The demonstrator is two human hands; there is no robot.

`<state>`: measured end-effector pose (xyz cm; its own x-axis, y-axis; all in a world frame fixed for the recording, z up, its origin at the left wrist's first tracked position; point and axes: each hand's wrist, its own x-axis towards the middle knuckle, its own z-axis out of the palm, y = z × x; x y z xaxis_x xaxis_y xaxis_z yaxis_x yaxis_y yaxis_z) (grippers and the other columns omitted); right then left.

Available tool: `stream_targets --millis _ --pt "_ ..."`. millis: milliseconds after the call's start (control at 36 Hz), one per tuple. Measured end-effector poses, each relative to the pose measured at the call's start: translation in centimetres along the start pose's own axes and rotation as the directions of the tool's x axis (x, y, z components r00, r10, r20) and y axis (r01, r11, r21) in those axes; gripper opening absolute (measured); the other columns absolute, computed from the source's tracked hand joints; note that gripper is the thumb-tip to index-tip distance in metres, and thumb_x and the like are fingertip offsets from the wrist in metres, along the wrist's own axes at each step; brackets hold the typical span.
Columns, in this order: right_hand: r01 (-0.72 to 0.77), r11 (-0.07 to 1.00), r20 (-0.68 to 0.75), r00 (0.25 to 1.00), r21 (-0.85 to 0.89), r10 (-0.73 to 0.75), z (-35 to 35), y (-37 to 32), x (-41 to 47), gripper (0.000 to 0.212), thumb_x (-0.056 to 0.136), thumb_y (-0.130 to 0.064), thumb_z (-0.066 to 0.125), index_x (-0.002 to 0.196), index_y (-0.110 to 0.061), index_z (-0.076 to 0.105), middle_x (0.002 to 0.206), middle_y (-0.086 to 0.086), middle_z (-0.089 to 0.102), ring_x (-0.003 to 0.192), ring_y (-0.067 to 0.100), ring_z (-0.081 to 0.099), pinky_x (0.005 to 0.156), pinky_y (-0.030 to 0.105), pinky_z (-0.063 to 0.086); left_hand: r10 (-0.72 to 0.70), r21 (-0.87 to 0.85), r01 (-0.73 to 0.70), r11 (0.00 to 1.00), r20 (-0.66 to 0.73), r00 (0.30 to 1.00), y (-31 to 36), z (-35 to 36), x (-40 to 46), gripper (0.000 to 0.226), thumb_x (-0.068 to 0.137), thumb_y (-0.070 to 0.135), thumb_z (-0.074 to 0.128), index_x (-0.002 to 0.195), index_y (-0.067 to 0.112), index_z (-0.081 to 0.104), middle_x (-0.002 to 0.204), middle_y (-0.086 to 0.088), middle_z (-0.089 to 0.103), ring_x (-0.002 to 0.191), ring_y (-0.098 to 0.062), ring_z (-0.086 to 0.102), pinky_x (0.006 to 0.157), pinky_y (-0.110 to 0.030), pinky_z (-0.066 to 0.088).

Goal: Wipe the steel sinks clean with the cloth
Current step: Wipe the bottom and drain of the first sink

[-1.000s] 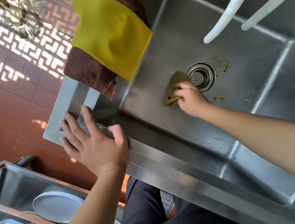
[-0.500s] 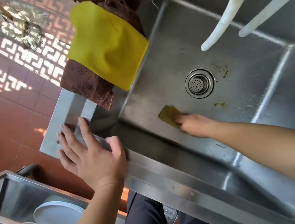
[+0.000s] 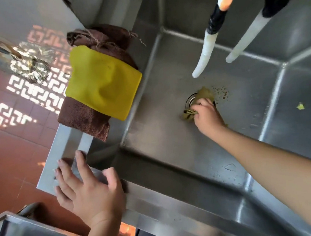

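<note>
Right hand point(image 3: 206, 116) has moved from the near floor of the sink point(image 3: 163, 136) back up to the drain point(image 3: 190, 98), cloth point(image 3: 204, 93) with it. Half a second ago the cloth lay flat under the hand, short of the drain; now it's bunched and sits on the drain, covering most of it. Left hand point(image 3: 87, 189) hasn't moved: on the sink's near-left rim, fingers point(image 3: 83, 161) spread flat, thumb at the inner edge.

Right-hand fingers are curled round the cloth, gripping it. Cloth is olive-green, crumpled, looks wet: one lobe sticks out beyond the hand over the drain's far side, a wad shows left of the fingers.

Brown specks point(image 3: 222, 92) just right of the drain. Yellow scrap point(image 3: 300, 106) further right. Yellow cloth point(image 3: 103, 84) over brown towel point(image 3: 83, 118) on the rim left of the drain.
</note>
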<state>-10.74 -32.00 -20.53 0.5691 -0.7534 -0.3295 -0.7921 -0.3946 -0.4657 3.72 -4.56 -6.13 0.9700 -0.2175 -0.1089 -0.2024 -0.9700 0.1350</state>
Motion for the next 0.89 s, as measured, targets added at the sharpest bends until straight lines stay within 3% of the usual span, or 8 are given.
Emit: stream_targets --millis 194,306,389,500,611,694,778,889 --pt "-0.152 0.934 -0.066 0.981 0.323 0.183 -0.8 1.1 -5.5 0.032 0.087 -0.001 0.059 0.116 -0.008 0.070 0.115 0.008 0.067 0.108 0.026 0.059 0.092 0.028 0.043 0.001 0.017 -0.002 1.000 0.069 0.998 0.2 -0.2 0.1 0.075 0.078 0.042 0.036 0.151 0.030 0.024 0.163 -0.010 0.010 0.151 -0.023 0.001 0.120 -0.051 0.003" --pt "-0.372 0.707 0.027 0.894 0.602 0.448 -2.8 2.1 -8.0 0.013 0.087 -0.013 0.067 0.095 -0.019 0.074 0.090 0.003 0.072 0.080 0.015 0.059 0.071 0.027 0.043 0.067 -0.153 -0.052 0.987 0.091 0.994 0.7 -1.7 0.3 0.076 0.075 0.037 0.048 0.148 0.025 0.032 0.159 -0.018 0.018 0.148 -0.033 0.012 0.118 -0.055 0.010" --pt "-0.398 0.503 0.109 0.854 0.767 0.510 -4.7 2.7 -9.5 0.016 0.088 -0.010 0.066 0.083 -0.024 0.071 0.082 0.000 0.070 0.074 0.014 0.059 0.063 0.025 0.045 0.285 -0.340 -0.260 0.904 0.024 0.958 2.3 -3.3 0.0 0.066 0.076 0.023 0.053 0.141 0.018 0.044 0.152 -0.018 0.030 0.144 -0.028 0.023 0.118 -0.043 0.017" --pt "-0.398 0.318 0.210 0.846 0.860 0.490 -6.6 3.3 -10.9 0.016 0.090 -0.005 0.065 0.097 -0.018 0.072 0.098 0.002 0.075 0.089 0.019 0.067 0.082 0.030 0.052 0.607 -0.499 -0.453 0.739 0.203 0.768 7.4 -2.3 -0.9 0.033 0.083 0.017 0.057 0.115 0.020 0.064 0.118 0.004 0.060 0.117 -0.016 0.053 0.102 -0.024 0.037" --pt "-0.418 0.208 0.301 0.850 0.884 0.432 -7.0 3.9 -11.4 0.017 0.090 -0.006 0.064 0.103 -0.014 0.072 0.106 0.011 0.074 0.094 0.022 0.068 0.089 0.037 0.051 0.506 -0.576 0.018 0.817 0.733 0.454 14.1 0.8 -2.2 0.046 0.083 0.040 0.073 0.126 0.030 0.061 0.121 0.009 0.065 0.117 -0.008 0.059 0.096 -0.021 0.047" --pt "-0.440 0.052 0.396 0.848 0.896 0.351 -6.6 4.0 -11.3 0.021 0.092 -0.008 0.062 0.111 -0.008 0.069 0.103 0.010 0.074 0.090 0.023 0.067 0.079 0.035 0.051 0.472 -0.530 0.217 0.820 0.840 0.269 18.4 4.1 -2.6 0.067 0.078 0.029 0.079 0.139 0.025 0.051 0.129 0.001 0.062 0.115 -0.007 0.060 0.083 -0.007 0.044" --pt "-0.460 -0.162 0.487 0.817 0.873 0.308 -5.7 3.9 -10.8 0.026 0.093 -0.010 0.060 0.117 -0.006 0.067 0.102 0.010 0.073 0.085 0.021 0.068 0.070 0.031 0.054 0.472 -0.463 0.330 0.823 0.880 0.058 20.4 7.3 -2.3 0.055 0.077 0.021 0.070 0.131 0.019 0.059 0.125 -0.006 0.068 0.119 -0.021 0.062 0.102 -0.034 0.046" --pt "-0.518 -0.130 0.494 0.667 0.846 0.558 -3.5 4.0 -9.8 0.028 0.083 -0.023 0.075 0.109 -0.015 0.072 0.101 0.008 0.075 0.095 0.030 0.069 0.080 0.042 0.054 0.365 -0.354 0.359 0.864 0.930 0.037 20.5 10.8 -1.9 0.038 0.088 0.007 0.065 0.125 0.015 0.064 0.119 -0.010 0.070 0.109 -0.028 0.066 0.095 -0.045 0.054"
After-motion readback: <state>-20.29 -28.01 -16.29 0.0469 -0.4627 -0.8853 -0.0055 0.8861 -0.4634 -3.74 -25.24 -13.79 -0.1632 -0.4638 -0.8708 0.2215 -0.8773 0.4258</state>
